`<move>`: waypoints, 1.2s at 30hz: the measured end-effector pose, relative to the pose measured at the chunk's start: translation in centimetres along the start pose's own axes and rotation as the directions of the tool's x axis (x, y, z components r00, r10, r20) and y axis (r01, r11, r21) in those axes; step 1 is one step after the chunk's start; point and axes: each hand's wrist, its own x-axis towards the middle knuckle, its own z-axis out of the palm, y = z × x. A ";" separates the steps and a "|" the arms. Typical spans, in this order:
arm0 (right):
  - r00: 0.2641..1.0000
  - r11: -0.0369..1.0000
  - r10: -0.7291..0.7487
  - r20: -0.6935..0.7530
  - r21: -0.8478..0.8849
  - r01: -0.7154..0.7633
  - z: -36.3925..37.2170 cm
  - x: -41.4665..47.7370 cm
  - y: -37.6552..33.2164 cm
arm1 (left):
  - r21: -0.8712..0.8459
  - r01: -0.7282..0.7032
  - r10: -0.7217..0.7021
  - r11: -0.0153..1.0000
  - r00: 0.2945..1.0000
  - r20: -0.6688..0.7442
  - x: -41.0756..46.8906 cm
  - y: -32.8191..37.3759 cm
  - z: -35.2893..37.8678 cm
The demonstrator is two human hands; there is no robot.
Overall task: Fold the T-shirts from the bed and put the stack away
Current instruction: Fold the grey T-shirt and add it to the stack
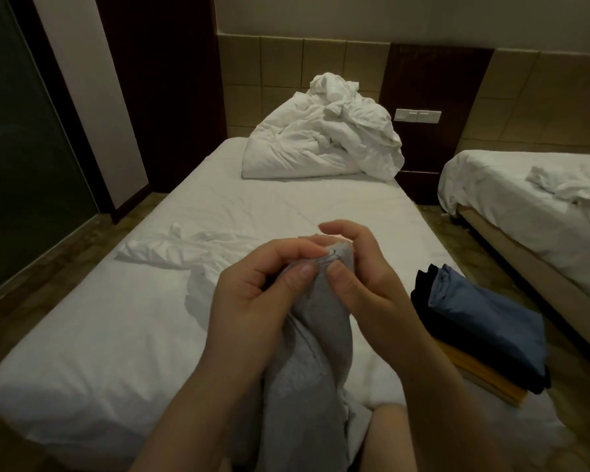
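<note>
Above the white-sheeted bed (123, 335), our left hand (252, 294) and right hand (361, 284) both pinch the soft grey cotton T-shirt's (307, 369) top edge, fingers curled.

Single view, head-worn, wide-angle. Looks forward and down along the bed (99, 335) from its near end toward the tiled wall (286, 66) at the far end. Sits very close above the left hand (249, 301) and right hand (368, 287) pinching a grey T-shirt (310, 376), centre-low in frame. Catches a second bed (508, 212) at the right edge.

Grey T-shirt (307, 386) lower end cut off at bottom edge (forearms (184, 427) too).
</note>
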 end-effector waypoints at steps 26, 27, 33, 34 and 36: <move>0.812 0.373 -0.571 0.121 -0.843 0.387 -6.9 13.5 -19.0 | 0.464 -0.286 0.243 0.838 0.958 0.150 14.3 9.7 0.5; 0.813 0.361 -0.566 0.137 -0.846 0.393 -7.0 13.9 -19.8 | 0.458 -0.279 0.230 0.844 0.960 0.161 14.7 10.1 0.6; 0.799 0.349 -0.575 0.174 -0.832 0.432 -7.5 14.2 -20.7 | 0.370 -0.090 0.015 0.925 0.979 0.202 14.7 10.6 0.6; 0.805 0.364 -0.570 0.163 -0.828 0.426 -7.7 14.0 -20.5 | 0.371 -0.049 -0.034 0.927 0.976 0.214 14.3 10.5 0.6; 0.820 0.391 -0.556 0.137 -0.827 0.403 -7.9 13.8 -20.0 | 0.436 0.015 -0.130 0.900 0.963 0.235 13.7 10.2 0.6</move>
